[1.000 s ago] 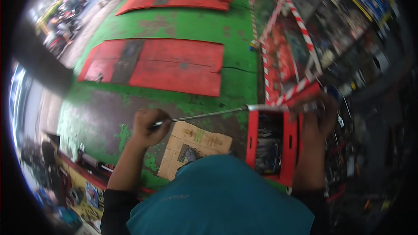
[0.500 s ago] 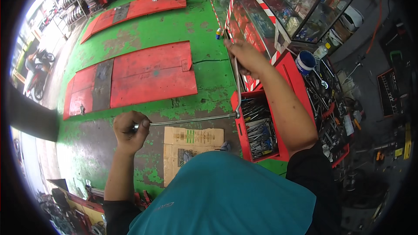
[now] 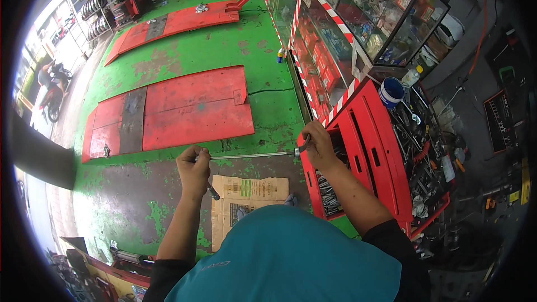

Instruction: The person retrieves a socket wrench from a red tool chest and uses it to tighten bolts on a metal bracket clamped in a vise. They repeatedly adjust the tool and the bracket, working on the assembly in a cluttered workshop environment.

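My left hand (image 3: 193,172) is closed round one end of a long, thin metal socket wrench (image 3: 251,156), which runs level to the right. A dark-tipped end (image 3: 213,193) pokes out below this fist; whether it belongs to the same tool I cannot tell. At the other end, my right hand (image 3: 319,144) is closed on a curved dark piece beside the round collar of the wrench. Below and right of that hand, an open drawer (image 3: 311,187) of a red tool cabinet (image 3: 373,148) holds several metal tools, partly hidden by my right forearm.
Flattened cardboard (image 3: 249,187) lies by my feet. Two red platforms (image 3: 196,106) rest on the green floor (image 3: 184,56). Glass cases (image 3: 386,17) with red-white striped edges stand right. A blue-white bucket (image 3: 391,90) and loose tools are beyond the cabinet. A spray can (image 3: 279,56) stands ahead.
My right hand has come down toward me, from the far part of an upward-slanting rod to the collar end. My left hand has moved right, closer to it. The view has tilted slightly.
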Tool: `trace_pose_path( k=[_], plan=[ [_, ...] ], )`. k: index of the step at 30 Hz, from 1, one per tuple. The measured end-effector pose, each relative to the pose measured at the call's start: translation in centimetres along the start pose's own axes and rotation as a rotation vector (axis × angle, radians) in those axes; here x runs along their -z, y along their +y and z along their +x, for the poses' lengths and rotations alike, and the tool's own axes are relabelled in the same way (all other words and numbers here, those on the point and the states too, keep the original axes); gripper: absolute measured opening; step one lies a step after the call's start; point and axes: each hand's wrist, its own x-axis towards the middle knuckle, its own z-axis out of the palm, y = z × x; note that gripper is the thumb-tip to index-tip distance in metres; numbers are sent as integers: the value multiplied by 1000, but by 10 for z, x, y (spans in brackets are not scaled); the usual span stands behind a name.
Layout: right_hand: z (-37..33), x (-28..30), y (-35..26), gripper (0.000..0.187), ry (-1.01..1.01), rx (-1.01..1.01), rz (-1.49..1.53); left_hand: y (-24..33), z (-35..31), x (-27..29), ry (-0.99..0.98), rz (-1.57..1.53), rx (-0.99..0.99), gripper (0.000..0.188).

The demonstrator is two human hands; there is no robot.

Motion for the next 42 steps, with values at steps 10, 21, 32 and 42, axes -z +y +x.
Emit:
trace_pose_path(
  k=[10, 21, 32, 42],
  plan=[
    [-40, -8, -53, 70, -364, -917, 450, 40, 20, -3, 214, 511, -909, 17],
    [-7, 66, -75, 67, -1416, -1466, 417, 154, 23, -31, -898, 986, -1586, 24],
    [52, 120, -77, 32, -797, 411, -729, 174, 58, -42, -813, 816, -1338, 18],
    [55, 125, -34, 46, 80, 498, -363, 73, 70, -43, -484, -21, -454, 27]
  ],
)
